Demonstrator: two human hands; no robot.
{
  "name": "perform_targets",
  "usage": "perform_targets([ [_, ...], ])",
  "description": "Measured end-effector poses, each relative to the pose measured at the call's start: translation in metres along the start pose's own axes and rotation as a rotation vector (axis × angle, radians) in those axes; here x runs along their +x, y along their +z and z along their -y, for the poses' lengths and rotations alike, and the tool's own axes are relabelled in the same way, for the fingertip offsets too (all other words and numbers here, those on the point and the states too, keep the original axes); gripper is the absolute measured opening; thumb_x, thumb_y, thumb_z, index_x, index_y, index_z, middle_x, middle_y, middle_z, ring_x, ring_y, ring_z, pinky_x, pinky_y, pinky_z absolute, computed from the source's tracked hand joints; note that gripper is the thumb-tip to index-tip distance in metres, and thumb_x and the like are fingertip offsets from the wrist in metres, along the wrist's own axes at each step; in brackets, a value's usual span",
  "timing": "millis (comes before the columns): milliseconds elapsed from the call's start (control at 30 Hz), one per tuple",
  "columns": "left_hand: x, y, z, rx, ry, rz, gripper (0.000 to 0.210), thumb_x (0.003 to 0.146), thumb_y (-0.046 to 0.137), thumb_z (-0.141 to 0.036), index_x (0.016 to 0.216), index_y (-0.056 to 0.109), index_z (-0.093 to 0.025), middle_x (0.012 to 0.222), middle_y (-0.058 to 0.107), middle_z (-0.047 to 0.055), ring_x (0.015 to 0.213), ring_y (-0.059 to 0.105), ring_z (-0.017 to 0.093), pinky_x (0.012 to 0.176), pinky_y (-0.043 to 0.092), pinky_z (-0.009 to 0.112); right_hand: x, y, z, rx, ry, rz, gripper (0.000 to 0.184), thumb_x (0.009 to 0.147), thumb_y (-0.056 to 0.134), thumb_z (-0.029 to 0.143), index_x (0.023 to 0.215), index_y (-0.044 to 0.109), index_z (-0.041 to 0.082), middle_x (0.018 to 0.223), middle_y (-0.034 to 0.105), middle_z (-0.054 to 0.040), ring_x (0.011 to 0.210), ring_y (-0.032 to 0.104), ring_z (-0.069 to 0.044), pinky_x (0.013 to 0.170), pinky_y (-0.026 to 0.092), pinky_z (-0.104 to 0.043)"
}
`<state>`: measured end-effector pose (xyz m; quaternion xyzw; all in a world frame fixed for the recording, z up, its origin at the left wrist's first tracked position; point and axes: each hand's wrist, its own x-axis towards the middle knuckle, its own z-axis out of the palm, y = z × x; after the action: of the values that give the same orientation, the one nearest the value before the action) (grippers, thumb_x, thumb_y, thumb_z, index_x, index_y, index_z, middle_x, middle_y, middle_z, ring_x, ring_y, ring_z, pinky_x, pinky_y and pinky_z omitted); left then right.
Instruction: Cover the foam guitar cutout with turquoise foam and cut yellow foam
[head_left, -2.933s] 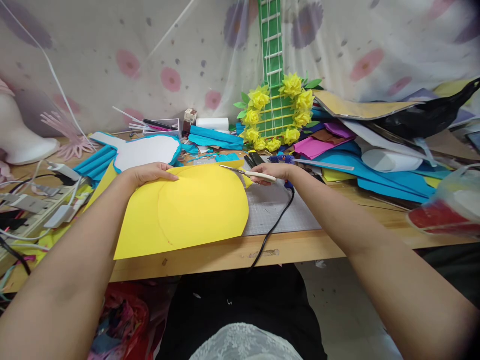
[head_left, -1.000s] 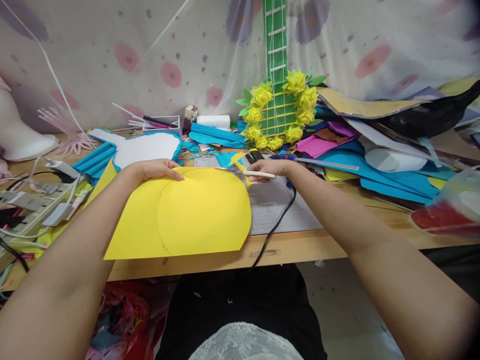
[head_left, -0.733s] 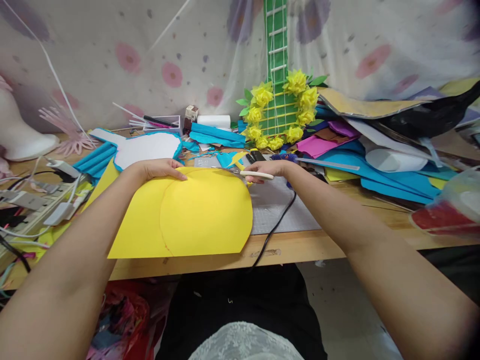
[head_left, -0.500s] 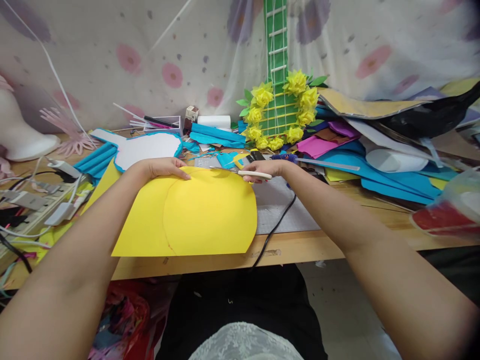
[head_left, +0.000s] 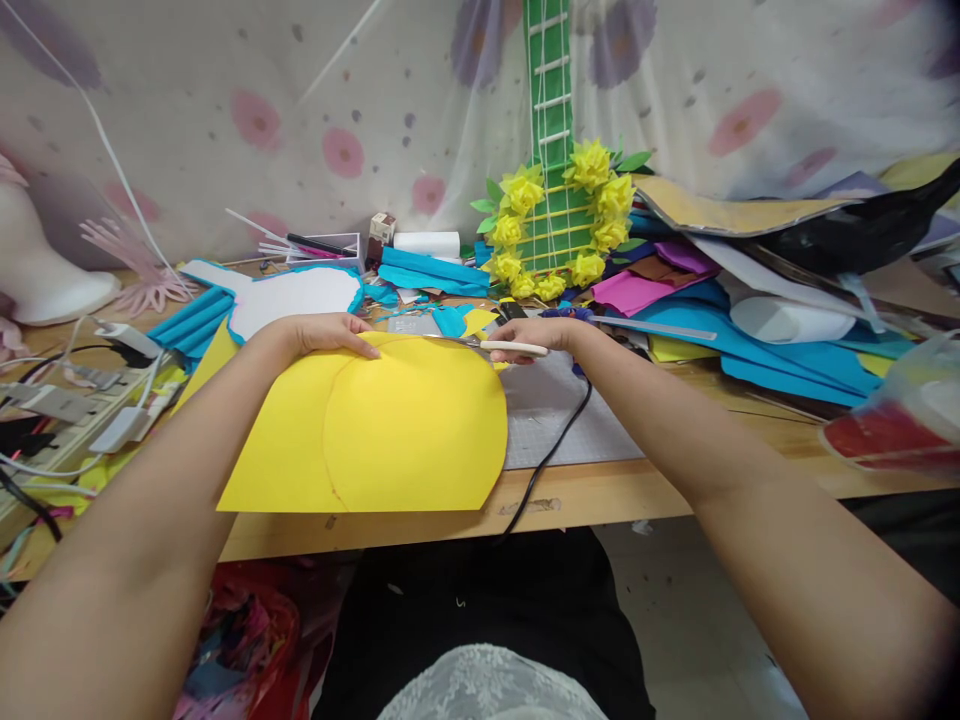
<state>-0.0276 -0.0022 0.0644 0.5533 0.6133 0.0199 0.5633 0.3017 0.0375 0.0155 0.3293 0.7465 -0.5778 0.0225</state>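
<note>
A large yellow paper sheet [head_left: 412,430] with a curved pencil-like outline spans the front of the table, its right side cut round. My left hand [head_left: 334,335] grips its upper edge, thumb on top and the other fingers hidden beneath. In my right hand [head_left: 529,338] are scissors with white handles [head_left: 516,348], their blades at the sheet's upper right edge. Behind my left hand lies a white guitar-shaped cutout [head_left: 300,300] edged in blue. A grey cutting mat [head_left: 555,430] shows under the sheet's right side.
A green guitar shape with yellow paper flowers [head_left: 559,215] leans at the back. Coloured sheets [head_left: 675,310] pile up at right, near a clear cup [head_left: 900,420]. Power strips and cables [head_left: 97,410] crowd the left; a black cable [head_left: 551,455] crosses the mat.
The yellow sheet has shifted slightly left, and its right edge looks rounder. My right hand and the scissors have moved a little relative to the sheet; my left hand stays nearly in place.
</note>
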Motion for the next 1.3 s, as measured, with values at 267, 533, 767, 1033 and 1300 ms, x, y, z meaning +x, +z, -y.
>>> perform_targets([
  [267,-0.002,0.003,-0.005,-0.002,-0.052,-0.005,0.042,0.038,0.085,-0.039,0.075,0.073,-0.021,0.079,0.073,0.005,0.073,0.068,0.024,0.075,0.055,0.034,-0.001,-0.001,0.0,-0.039,-0.003,-0.002,0.048,0.066,0.073,0.057,0.072,0.052,0.015,0.046,0.043,0.0088,0.037,0.038,-0.003,0.037,0.029,-0.017],
  [533,-0.002,0.003,-0.007,0.036,-0.047,0.036,0.042,0.04,0.085,-0.041,0.075,0.073,-0.022,0.081,0.073,0.004,0.076,0.068,0.023,0.076,0.054,0.033,0.0,-0.003,-0.004,-0.089,0.037,-0.013,0.049,0.062,0.074,0.058,0.074,0.056,0.014,0.046,0.045,0.0084,0.038,0.04,-0.004,0.038,0.031,-0.018],
  [767,-0.002,0.008,-0.013,0.057,-0.053,0.042,0.042,0.039,0.085,-0.041,0.074,0.072,-0.021,0.078,0.072,0.004,0.075,0.067,0.023,0.077,0.053,0.034,0.005,0.002,0.002,-0.18,-0.034,0.021,0.046,0.07,0.067,0.058,0.071,0.052,0.014,0.046,0.043,0.0078,0.04,0.037,-0.003,0.041,0.028,-0.019],
  [1033,0.004,0.008,-0.019,0.068,-0.043,0.1,0.05,0.04,0.085,-0.039,0.084,0.073,-0.02,0.079,0.073,0.006,0.076,0.067,0.023,0.077,0.053,0.034,0.006,0.001,0.005,-0.173,-0.001,0.045,0.046,0.072,0.066,0.058,0.079,0.054,0.014,0.05,0.045,0.0075,0.041,0.039,-0.004,0.04,0.028,-0.019],
  [1300,0.003,0.008,-0.021,0.088,-0.05,0.078,0.047,0.041,0.085,-0.039,0.083,0.073,-0.021,0.081,0.072,0.005,0.074,0.067,0.022,0.077,0.052,0.033,0.005,-0.001,0.003,-0.174,-0.038,0.03,0.048,0.07,0.067,0.059,0.075,0.055,0.013,0.045,0.043,0.0084,0.039,0.039,-0.004,0.04,0.029,-0.019],
])
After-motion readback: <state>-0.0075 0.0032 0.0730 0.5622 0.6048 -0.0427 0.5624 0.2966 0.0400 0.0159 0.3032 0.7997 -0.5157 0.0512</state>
